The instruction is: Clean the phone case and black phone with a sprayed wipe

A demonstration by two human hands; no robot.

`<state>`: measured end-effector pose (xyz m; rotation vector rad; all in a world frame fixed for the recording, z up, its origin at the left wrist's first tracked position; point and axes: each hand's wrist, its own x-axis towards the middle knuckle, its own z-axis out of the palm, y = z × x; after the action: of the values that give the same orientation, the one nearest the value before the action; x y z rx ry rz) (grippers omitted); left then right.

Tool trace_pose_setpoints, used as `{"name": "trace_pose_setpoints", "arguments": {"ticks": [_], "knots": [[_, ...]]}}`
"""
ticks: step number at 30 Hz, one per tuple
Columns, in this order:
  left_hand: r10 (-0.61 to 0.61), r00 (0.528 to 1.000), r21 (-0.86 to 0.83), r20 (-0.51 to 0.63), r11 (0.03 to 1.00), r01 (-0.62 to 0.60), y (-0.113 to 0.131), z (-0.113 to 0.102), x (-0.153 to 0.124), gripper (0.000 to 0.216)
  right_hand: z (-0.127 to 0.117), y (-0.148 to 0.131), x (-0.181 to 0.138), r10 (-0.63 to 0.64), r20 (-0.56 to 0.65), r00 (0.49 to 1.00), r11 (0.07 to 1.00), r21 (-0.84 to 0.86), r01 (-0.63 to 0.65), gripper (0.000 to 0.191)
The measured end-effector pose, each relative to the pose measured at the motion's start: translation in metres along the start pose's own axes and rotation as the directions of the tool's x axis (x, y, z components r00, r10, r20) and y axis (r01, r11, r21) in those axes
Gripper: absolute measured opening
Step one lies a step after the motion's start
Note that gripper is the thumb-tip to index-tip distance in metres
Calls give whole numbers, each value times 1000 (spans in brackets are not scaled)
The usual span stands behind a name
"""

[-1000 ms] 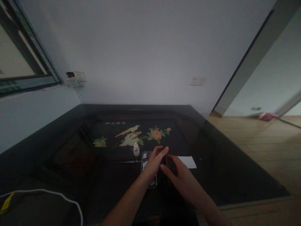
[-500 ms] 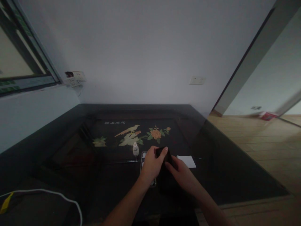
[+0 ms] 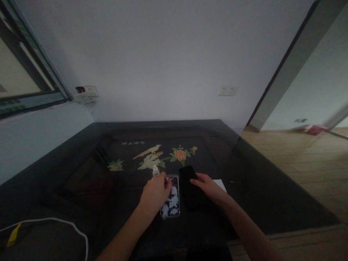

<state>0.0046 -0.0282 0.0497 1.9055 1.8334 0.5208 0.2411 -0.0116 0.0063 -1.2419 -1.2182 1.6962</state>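
My right hand (image 3: pixel 208 185) grips a black phone (image 3: pixel 190 192) by its right edge, thumb on top and fingers bent around the side. To its left lies a clear phone case (image 3: pixel 173 203) with pale patterned shapes. My left hand (image 3: pixel 156 190) is closed at the upper left edge of the case, covering that corner; its fingertips are partly hidden. Just behind the left hand stands a small clear bottle (image 3: pixel 155 171) with a white cap, its lower part covered by the hand. A white sheet (image 3: pixel 220 185) shows partly behind my right hand.
The glossy black table (image 3: pixel 252 195) bears an inlaid bird and flower picture (image 3: pixel 179 155). A white cable (image 3: pixel 62 221) with a yellow tag (image 3: pixel 13 235) curves at the lower left. Wall sockets (image 3: pixel 227 90) sit above the table, and a window (image 3: pixel 24 54) is at left.
My left hand has let go of the phone and moved left and down to the phone case, uncovering most of it. The phone stays in my right hand, now lower and flatter.
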Motion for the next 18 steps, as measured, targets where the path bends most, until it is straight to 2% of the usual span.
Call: {"name": "trace_pose_setpoints", "arguments": {"ticks": [5, 10, 13, 16, 18], "knots": [[-48, 999, 122, 3, 991, 47, -19, 10, -9, 28, -8, 8, 5, -15, 64, 998, 999, 37, 12, 47], [-83, 996, 82, 23, 993, 80, -27, 19, -12, 23, -11, 12, 1, -1, 49, 999, 999, -32, 3, 47], [-29, 998, 76, 56, 997, 24, -29, 21, -7, 18, -10, 10, -1, -7, 59, 998, 999, -35, 9, 49], [40, 998, -79, 52, 996, -36, -30, 25, -1, 16, -10, 10, -3, -14, 81, 997, 1000, 9, 13, 49], [15, 999, -242, 35, 970, -6, -28, 28, 1, 17, -10, 10, -4, -17, 94, 995, 998, 54, 12, 48]]}}
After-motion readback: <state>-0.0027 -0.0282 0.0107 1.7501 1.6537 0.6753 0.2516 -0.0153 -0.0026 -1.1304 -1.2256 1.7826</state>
